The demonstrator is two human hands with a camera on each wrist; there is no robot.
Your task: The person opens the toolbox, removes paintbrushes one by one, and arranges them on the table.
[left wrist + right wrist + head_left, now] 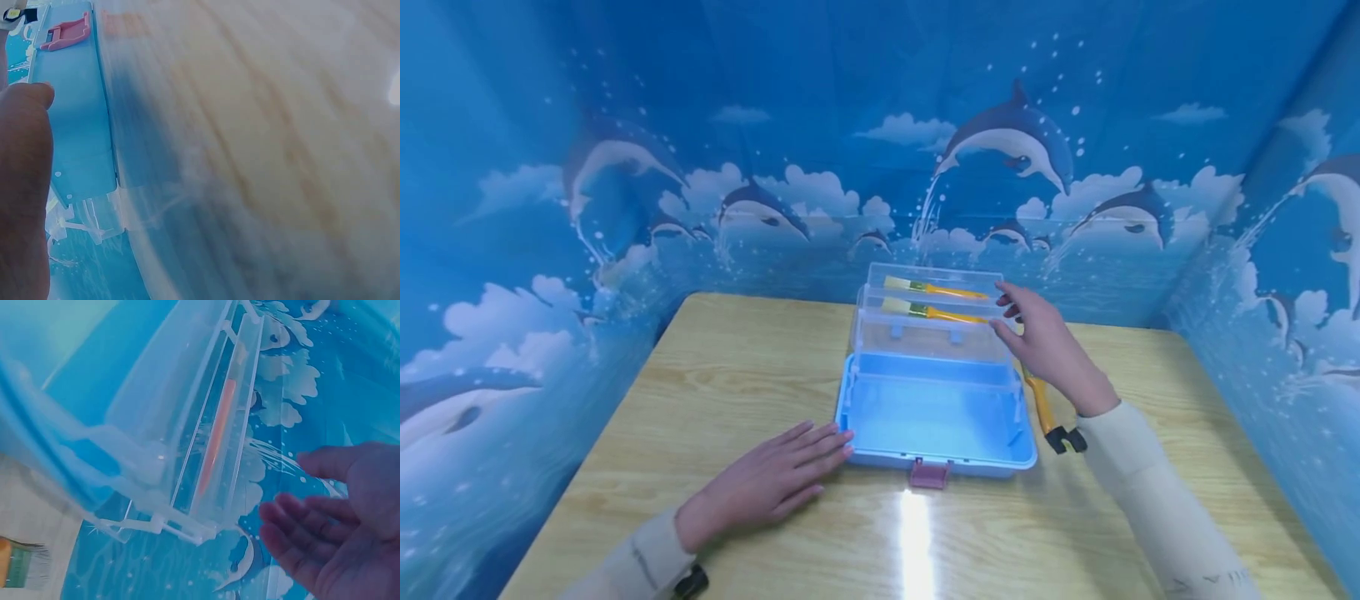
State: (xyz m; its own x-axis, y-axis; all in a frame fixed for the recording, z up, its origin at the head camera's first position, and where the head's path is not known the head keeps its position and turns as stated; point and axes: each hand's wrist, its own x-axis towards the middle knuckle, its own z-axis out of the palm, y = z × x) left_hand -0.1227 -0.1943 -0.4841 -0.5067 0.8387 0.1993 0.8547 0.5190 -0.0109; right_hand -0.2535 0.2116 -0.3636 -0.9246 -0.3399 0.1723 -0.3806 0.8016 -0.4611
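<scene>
A light blue box (932,417) stands unfolded on the table, its clear tiered trays (932,343) raised at the back. Two paintbrushes with orange handles and pale bristles lie in the trays: an upper paintbrush (936,288) and a lower paintbrush (934,312). My left hand (775,479) lies with straight fingers at the box's left front corner, fingertips touching it. At the right end of the trays, my right hand (1041,337) hovers with nothing in its grasp, thumb and fingers apart. The right wrist view shows that hand (331,525) away from the tray and an orange handle (215,437) inside.
Another orange-handled brush (1040,402) lies on the table right of the box; its green ferrule (20,565) shows in the right wrist view. A pink latch (929,474) hangs at the box front. Dolphin-printed blue cloth (820,125) encloses the wooden table (737,367) behind and at both sides.
</scene>
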